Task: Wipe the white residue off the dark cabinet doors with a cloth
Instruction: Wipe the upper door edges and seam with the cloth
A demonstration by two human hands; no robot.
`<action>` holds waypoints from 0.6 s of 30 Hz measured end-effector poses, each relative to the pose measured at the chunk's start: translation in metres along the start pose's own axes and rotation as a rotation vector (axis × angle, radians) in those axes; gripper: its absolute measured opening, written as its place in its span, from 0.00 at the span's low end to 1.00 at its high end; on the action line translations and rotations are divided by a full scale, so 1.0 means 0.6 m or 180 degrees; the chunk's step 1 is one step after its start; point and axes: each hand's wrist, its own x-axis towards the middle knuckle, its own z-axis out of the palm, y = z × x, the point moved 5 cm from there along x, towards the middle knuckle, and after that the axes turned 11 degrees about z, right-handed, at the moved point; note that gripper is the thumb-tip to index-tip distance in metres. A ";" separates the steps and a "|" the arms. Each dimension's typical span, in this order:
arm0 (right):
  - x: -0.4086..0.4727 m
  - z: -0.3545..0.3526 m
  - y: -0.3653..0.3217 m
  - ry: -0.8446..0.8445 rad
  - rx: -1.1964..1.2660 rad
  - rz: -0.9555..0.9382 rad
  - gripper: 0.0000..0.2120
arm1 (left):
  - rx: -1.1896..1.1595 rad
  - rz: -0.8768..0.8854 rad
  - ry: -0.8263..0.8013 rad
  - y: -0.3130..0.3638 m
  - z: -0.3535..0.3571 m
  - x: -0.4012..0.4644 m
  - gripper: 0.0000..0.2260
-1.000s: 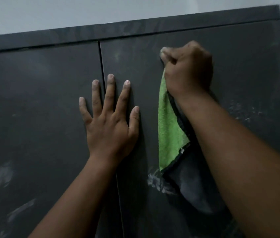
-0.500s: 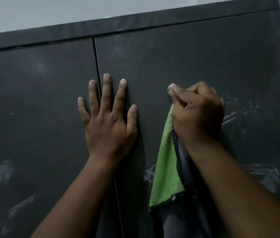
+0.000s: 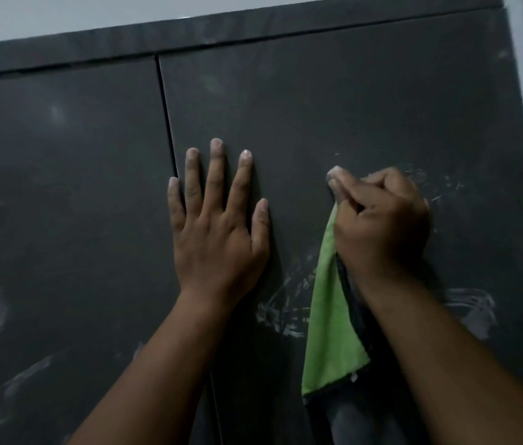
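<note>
Now the right hand (image 3: 382, 220), fist clenched round the green cloth (image 3: 330, 332), has dropped from the right door's (image 3: 366, 101) top into its white streaks (image 3: 282, 309), while the left hand (image 3: 218, 232) stays flat, fingers spread, so real scrubbing begins

Nothing readable is showing anywhere in the head view. The dark cabinet doors (image 3: 350, 107) are carrying only white smears, and the small tag at the hem of the green cloth (image 3: 330, 332) is showing no legible print.
</note>
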 end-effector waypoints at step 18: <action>0.045 0.000 0.014 0.0008 0.0124 0.0448 0.06 | -0.0071 0.0029 0.0077 0.017 0.007 0.005 0.29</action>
